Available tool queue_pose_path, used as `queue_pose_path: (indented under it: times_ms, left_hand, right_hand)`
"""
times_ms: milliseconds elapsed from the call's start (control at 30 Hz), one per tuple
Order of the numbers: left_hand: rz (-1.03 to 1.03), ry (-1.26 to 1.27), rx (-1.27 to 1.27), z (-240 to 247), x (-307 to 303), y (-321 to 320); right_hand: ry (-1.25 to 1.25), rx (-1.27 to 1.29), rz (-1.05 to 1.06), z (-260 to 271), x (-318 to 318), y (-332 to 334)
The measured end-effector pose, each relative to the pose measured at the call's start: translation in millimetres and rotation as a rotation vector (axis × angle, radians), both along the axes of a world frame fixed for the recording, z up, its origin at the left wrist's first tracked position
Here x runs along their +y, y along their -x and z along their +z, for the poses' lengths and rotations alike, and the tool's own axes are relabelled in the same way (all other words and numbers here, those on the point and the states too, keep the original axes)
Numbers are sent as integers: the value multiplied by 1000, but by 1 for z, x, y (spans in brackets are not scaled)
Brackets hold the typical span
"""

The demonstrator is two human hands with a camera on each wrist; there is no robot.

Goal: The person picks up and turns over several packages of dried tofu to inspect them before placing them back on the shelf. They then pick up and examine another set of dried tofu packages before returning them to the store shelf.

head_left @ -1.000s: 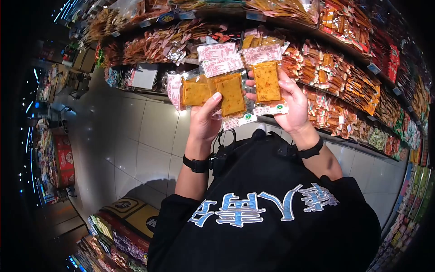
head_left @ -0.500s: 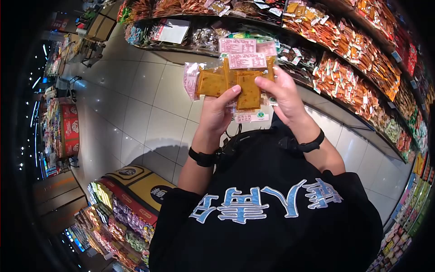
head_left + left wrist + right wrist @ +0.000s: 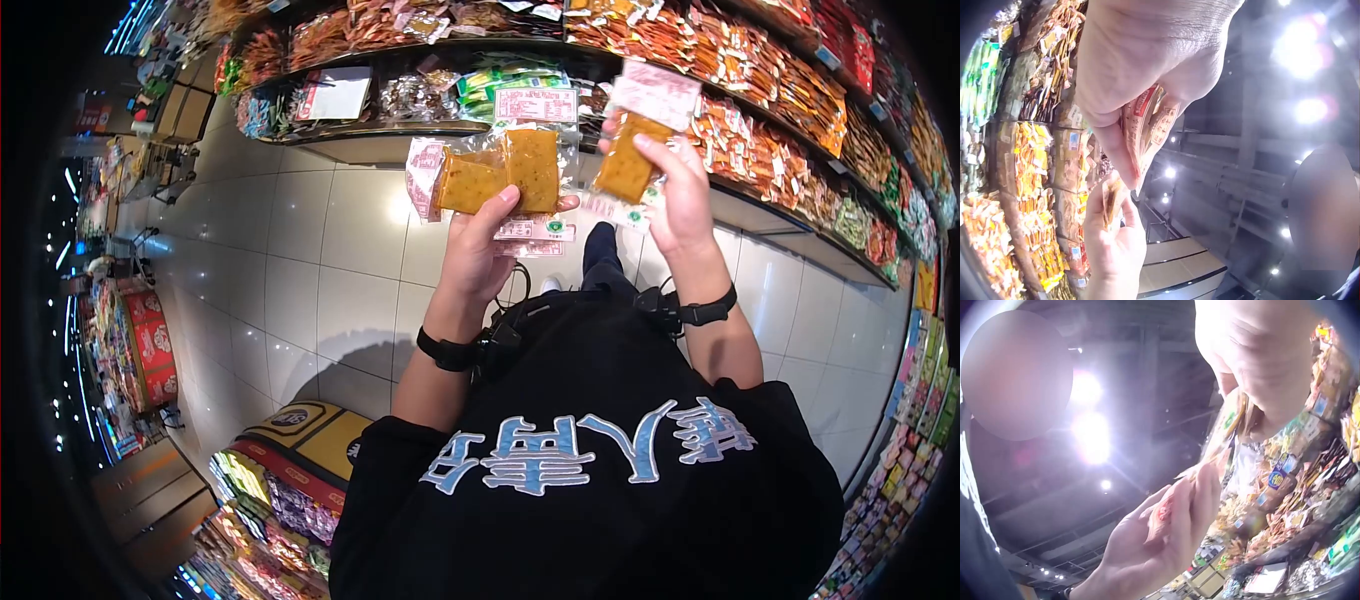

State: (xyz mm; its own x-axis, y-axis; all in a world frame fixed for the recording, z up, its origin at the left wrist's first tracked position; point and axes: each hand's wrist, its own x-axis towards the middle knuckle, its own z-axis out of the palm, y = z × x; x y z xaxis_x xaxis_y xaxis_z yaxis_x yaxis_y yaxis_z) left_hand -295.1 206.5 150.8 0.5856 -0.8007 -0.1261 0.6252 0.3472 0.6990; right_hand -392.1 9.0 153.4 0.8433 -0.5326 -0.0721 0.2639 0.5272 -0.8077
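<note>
In the head view the left hand (image 3: 480, 248) pinches several overlapping clear packets of flat orange-brown snack (image 3: 532, 168), its thumb lying across their front. Pink-printed labels show above, below and at the left of them. To the right, separate from that bunch, the right hand (image 3: 686, 200) grips another packet (image 3: 630, 165) between thumb and fingers; it is tilted and slightly blurred. The left wrist view shows stacked packet edges (image 3: 1147, 128) under the left hand (image 3: 1147, 56). In the right wrist view the right hand (image 3: 1266, 356) holds its packet near the left hand (image 3: 1154, 550).
Shelves of wrapped snacks (image 3: 740, 60) curve across the top and right, with a white card (image 3: 340, 94) and green packets (image 3: 510, 80) on the lower one. Below are floor tiles (image 3: 300, 215). A yellow and black display (image 3: 305, 425) stands at lower left, a red one (image 3: 150, 345) at far left.
The right hand first came in over the left hand's packets, then moved away up and right with one packet. The left hand keeps its bunch. The view has shifted over the shelves.
</note>
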Motion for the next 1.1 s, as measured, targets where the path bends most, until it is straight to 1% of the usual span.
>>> queue_pose_path:
  times_ms: [33,100,200,233,300,367,433,467,567,600,700,767,833,933,1033,1100]
  left_hand:
    - [4,-14,-3,-2,-7,1]
    - [-18,-39,-25,-5,-25,0]
    - [-72,-70,-50,-11,-55,-4]
    - [-77,-78,-42,-15,-66,-6]
    - [-91,-72,-14,-19,-93,-10]
    - [-101,-41,24,-22,-124,-15]
    - [-127,-78,12,-31,-156,-23]
    - [-141,-96,6,-32,-173,-26]
    - [-177,-150,31,-37,-225,-37]
    - [-178,-170,33,-38,-243,-40]
    - [-178,-214,55,-27,-287,-47]
    - [-161,-220,70,-23,-314,-51]
    - [-140,-225,49,-22,-333,-55]
    - [-117,-241,33,-18,-349,-57]
    - [-108,-223,21,-12,-364,-61]
    - [-108,-214,15,-8,-370,-64]
  right_hand:
    - [-29,-21,-76,-3,-8,1]
    - [-85,-31,-131,-5,-26,5]
    - [-95,-26,-88,-15,-53,10]
    - [-102,2,-103,-15,-60,10]
    - [-119,61,-136,-13,-75,9]
    - [-176,28,-160,-18,-97,9]
    - [-201,16,-189,-20,-122,7]
    - [-180,-53,-218,-25,-134,6]
    - [-199,59,-332,-34,-182,-4]
    - [-172,68,-311,-36,-199,-6]
    - [-274,37,-351,-30,-236,-15]
    - [-318,1,-334,-24,-257,-21]
    - [-319,-14,-315,-21,-274,-26]
    - [-393,-38,-293,-15,-290,-32]
    - [-249,-28,-253,-12,-299,-37]
    - [-93,-8,-233,-10,-303,-45]
